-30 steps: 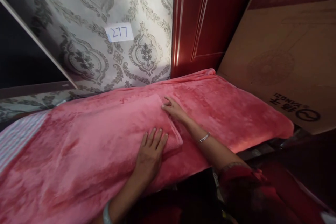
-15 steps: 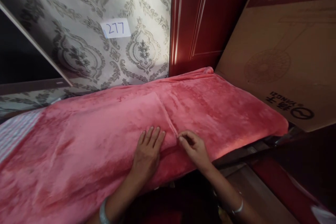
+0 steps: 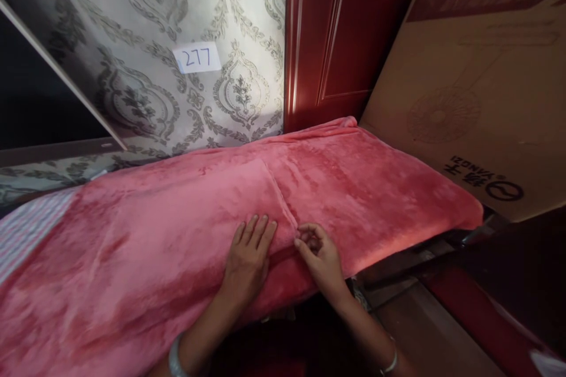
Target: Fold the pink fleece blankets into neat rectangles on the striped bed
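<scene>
A pink plush blanket (image 3: 380, 188) covers a long raised surface, and a lighter folded layer (image 3: 186, 206) of the same plush lies on it, its seamed edge running toward me. My left hand (image 3: 248, 256) rests flat on the folded layer near its front right corner, fingers stretched out and slightly spread. At that corner my right hand (image 3: 322, 256) has its thumb and index finger on the seamed edge, the other fingers curled. How firmly the right fingertips grip the plush is hard to see.
Behind the blanket stands a patterned wall with a paper marked 277 (image 3: 197, 58). A dark red door (image 3: 331, 29) is beside it. To the right leans a large cardboard box (image 3: 499, 94); a dark screen (image 3: 39, 88) is at the left. Checked cloth (image 3: 35, 227) shows at the blanket's left end.
The view has shifted slightly. My right thumb and index finger have parted a little at the corner of the fold. My left hand stays flat in the same place.
</scene>
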`<state>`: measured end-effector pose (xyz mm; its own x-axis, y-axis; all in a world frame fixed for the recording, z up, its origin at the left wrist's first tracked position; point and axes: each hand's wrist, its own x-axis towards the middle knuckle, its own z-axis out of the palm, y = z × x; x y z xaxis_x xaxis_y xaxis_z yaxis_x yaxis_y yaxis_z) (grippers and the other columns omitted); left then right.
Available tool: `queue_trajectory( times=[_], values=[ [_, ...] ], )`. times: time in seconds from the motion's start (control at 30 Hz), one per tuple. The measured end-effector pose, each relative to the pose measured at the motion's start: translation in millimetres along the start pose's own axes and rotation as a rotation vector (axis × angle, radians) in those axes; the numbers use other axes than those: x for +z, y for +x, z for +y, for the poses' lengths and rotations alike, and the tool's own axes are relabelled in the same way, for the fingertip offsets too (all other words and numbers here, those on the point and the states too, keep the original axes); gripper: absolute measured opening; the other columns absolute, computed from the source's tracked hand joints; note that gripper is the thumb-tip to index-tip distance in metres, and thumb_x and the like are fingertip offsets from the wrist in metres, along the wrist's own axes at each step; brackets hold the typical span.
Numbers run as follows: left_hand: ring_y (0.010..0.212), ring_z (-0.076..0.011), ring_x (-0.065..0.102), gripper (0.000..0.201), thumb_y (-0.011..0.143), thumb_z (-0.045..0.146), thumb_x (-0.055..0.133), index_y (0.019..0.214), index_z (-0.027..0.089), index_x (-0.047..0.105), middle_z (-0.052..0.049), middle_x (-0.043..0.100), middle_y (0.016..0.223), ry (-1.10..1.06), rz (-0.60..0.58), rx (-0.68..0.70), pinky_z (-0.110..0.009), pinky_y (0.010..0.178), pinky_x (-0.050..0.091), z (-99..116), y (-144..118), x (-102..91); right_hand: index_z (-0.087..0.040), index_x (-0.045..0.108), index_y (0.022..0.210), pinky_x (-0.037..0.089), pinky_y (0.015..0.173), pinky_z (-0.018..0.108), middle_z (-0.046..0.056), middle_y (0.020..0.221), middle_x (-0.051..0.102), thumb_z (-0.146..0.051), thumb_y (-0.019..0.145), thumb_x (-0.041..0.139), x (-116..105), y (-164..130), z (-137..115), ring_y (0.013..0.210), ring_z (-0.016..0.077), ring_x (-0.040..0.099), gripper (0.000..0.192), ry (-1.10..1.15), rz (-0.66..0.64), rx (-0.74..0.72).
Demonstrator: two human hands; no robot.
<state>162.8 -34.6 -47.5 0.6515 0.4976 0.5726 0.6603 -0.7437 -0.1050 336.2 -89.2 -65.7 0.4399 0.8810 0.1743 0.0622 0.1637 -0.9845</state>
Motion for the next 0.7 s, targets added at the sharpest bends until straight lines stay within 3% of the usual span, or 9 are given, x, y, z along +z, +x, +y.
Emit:
queue_trajectory(
  times=[0.23, 0.47, 0.7],
  values=[
    [0.134, -0.0295, 0.051, 0.06, 0.08, 0.005, 0.046, 0.138, 0.015, 0.057, -0.014, 0.061, 0.14, -0.034, -0.019, -0.026, -0.049, 0.11, 0.041, -0.8, -2.7, 3.7, -0.022, 0.064, 0.109, 0.046, 0.058, 0.027, 0.001, 0.083, 0.058, -0.036, 0.077, 0.067, 4.5, 1.0, -3.6, 0.061, 0.0139, 0.052, 0.035, 0.046, -0.047, 0.02],
    [0.132, -0.0294, 0.053, 0.058, 0.081, 0.004, 0.046, 0.137, 0.014, 0.057, -0.013, 0.061, 0.139, -0.001, 0.009, -0.015, -0.048, 0.11, 0.042, -0.1, -2.2, 4.3, -0.023, 0.068, 0.091, 0.049, 0.065, 0.029, 0.004, 0.089, 0.061, -0.034, 0.077, 0.067, 3.6, 1.3, -6.7, 0.076, 0.0191, 0.057, 0.017, -0.034, -0.028, -0.087],
    [0.128, -0.0307, 0.057, 0.051, 0.085, 0.01, 0.049, 0.135, 0.012, 0.057, -0.014, 0.063, 0.136, 0.044, 0.043, 0.043, -0.047, 0.104, 0.046, -4.0, -1.5, 3.1, -0.023, 0.068, 0.093, 0.046, 0.063, 0.031, 0.003, 0.084, 0.061, -0.031, 0.072, 0.068, 5.0, -0.1, 4.5, 0.069, 0.0185, 0.054, 0.023, -0.06, -0.085, -0.05]
  ],
)
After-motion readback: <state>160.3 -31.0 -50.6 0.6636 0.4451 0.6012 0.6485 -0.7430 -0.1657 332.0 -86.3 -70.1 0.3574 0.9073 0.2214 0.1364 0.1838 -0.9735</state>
